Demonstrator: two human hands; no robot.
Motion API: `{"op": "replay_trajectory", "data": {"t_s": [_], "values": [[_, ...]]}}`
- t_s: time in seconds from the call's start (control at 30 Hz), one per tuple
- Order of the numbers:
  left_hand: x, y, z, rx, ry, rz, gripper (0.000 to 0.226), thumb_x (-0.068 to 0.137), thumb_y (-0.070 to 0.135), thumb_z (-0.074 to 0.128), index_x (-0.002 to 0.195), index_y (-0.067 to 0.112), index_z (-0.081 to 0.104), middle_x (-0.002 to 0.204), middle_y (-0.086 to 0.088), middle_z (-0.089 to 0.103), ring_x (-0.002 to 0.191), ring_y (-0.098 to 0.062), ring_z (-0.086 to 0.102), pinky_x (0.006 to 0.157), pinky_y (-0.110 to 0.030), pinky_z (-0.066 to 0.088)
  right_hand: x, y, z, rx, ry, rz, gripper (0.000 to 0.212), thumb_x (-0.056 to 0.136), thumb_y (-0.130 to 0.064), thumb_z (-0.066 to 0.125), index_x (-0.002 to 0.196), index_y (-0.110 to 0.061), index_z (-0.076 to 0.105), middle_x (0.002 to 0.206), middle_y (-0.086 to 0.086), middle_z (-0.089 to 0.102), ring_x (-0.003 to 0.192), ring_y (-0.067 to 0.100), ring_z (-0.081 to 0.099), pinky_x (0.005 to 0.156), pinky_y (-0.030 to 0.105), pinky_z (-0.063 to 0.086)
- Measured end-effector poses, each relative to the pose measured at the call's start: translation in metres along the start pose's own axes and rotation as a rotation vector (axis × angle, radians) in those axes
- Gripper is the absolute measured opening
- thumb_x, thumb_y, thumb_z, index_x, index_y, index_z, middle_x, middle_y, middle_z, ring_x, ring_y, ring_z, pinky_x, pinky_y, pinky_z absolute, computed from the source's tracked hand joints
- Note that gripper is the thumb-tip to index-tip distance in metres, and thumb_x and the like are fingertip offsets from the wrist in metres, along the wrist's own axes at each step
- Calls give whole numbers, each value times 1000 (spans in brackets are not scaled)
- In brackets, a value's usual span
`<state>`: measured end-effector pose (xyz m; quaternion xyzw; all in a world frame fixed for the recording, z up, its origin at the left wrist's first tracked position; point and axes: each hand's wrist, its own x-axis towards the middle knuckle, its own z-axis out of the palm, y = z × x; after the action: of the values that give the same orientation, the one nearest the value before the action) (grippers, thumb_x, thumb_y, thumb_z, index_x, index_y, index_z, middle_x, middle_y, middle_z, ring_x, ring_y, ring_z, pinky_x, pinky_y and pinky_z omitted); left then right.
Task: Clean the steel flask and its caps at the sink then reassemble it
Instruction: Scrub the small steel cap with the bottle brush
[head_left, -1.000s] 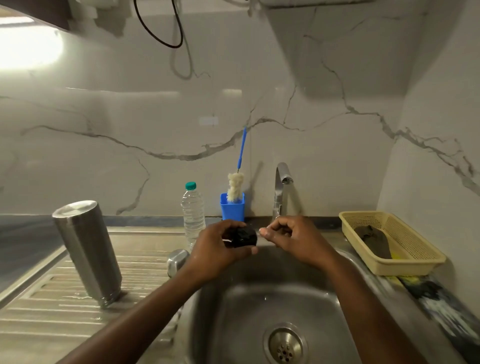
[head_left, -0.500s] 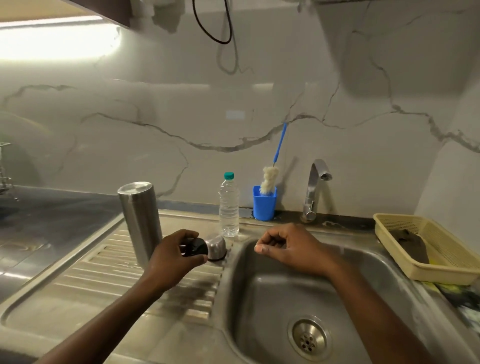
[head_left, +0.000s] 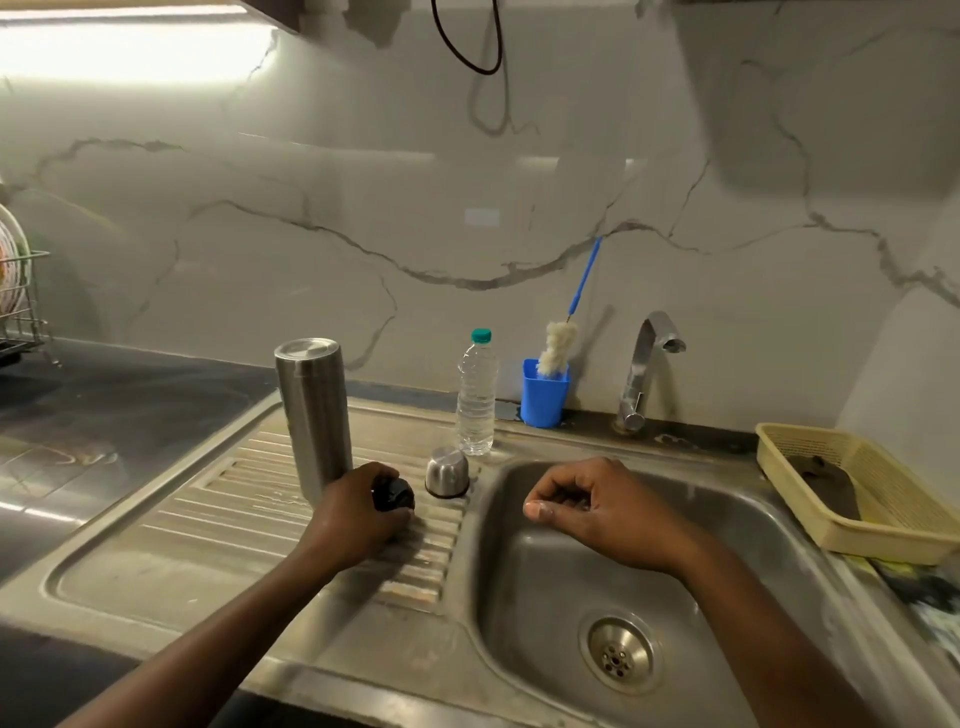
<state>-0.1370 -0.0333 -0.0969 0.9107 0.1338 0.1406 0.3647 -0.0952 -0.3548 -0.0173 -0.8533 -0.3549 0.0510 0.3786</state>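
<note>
The steel flask (head_left: 314, 410) stands upside down on the ribbed drainboard (head_left: 249, 512), left of the sink. My left hand (head_left: 358, 512) grips the black inner cap (head_left: 393, 493) low over the drainboard, just right of the flask's base. The steel outer cap (head_left: 447, 472) sits mouth down on the drainboard beside the black cap, near the basin's edge. My right hand (head_left: 592, 512) hovers over the sink basin (head_left: 737, 525) with fingers curled and thumb against the forefinger; nothing shows in it.
Behind the drainboard stand a clear water bottle (head_left: 476, 397) and a blue cup (head_left: 544, 395) holding a bottle brush (head_left: 557, 345). The tap (head_left: 644, 369) rises at the back of the basin. A yellow basket (head_left: 857, 486) lies at the right, a dish rack (head_left: 18, 306) far left.
My left hand has carried the black cap from above the sink leftward and down to the drainboard beside the steel cap. My right hand stayed over the basin. The camera turned left.
</note>
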Motion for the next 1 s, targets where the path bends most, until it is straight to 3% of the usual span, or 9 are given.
{"op": "replay_trajectory", "data": {"t_s": [0.17, 0.27, 0.33, 0.4, 0.53, 0.63, 0.77, 0.9, 1.0], "values": [[-2, 20, -5, 77, -33, 37, 82, 78, 35, 91, 149, 17, 54, 145, -2, 62, 129, -18, 61, 109, -27, 44, -6, -2, -5, -12, 8, 20, 7, 94, -41, 75, 96, -36, 79, 93, -18, 76, 89, 2, 70, 79, 24, 56], [9, 43, -7, 136, -19, 151, 81, 80, 41, 87, 150, 19, 53, 150, -2, 57, 122, -16, 64, 104, -28, 46, -7, -4, -12, -16, 18, 32, 7, 94, -40, 75, 96, -35, 79, 92, -18, 76, 88, 2, 71, 80, 26, 58], [18, 60, -3, 209, -33, 213, 78, 83, 42, 84, 150, 17, 53, 151, -5, 56, 133, -21, 57, 108, -32, 43, -8, -6, -16, -24, 26, 32, 7, 94, -40, 75, 96, -35, 79, 93, -17, 76, 88, 3, 71, 80, 25, 58], [28, 73, 6, 298, -91, 225, 70, 86, 41, 79, 146, 12, 55, 143, -8, 61, 131, -26, 56, 103, -35, 46, -8, -9, -19, -40, 35, 31, 8, 93, -41, 75, 97, -35, 79, 93, -16, 76, 88, 3, 71, 80, 26, 58], [44, 81, 23, 422, -151, 157, 31, 92, 40, 65, 103, 11, 64, 106, -11, 68, 89, -28, 62, 70, -34, 44, -6, -13, -25, -80, 40, 41, 11, 93, -42, 75, 99, -34, 80, 93, -16, 76, 88, 3, 71, 81, 28, 59], [47, 86, 23, 439, -119, 164, 21, 93, 32, 61, 90, 11, 60, 89, -8, 61, 75, -26, 54, 64, -33, 38, -3, -15, -32, -115, 58, 58, 12, 93, -40, 75, 99, -31, 80, 92, -14, 76, 88, 3, 70, 82, 29, 60], [44, 96, 22, 278, -92, 238, 24, 83, 33, 72, 97, 13, 69, 87, -3, 69, 76, -24, 64, 63, -36, 50, 13, -17, -45, -123, 97, 83, 10, 94, -38, 75, 99, -30, 78, 89, -11, 75, 85, 4, 70, 81, 26, 58], [35, 110, 21, 57, -99, 263, 61, 72, 38, 92, 127, 23, 69, 112, 1, 72, 94, -16, 66, 80, -32, 56, 59, -5, -68, -114, 260, 145, 22, 91, -32, 78, 111, -23, 75, 93, -9, 74, 86, 7, 71, 84, 29, 59], [24, 113, 25, -178, -133, 227, 68, 68, 31, 96, 129, 29, 68, 114, 9, 69, 95, -13, 69, 81, -32, 58, 101, 6, -83, -138, 324, 223, 30, 88, -30, 79, 115, -20, 69, 94, -8, 68, 89, 14, 69, 84, 36, 60]]}}
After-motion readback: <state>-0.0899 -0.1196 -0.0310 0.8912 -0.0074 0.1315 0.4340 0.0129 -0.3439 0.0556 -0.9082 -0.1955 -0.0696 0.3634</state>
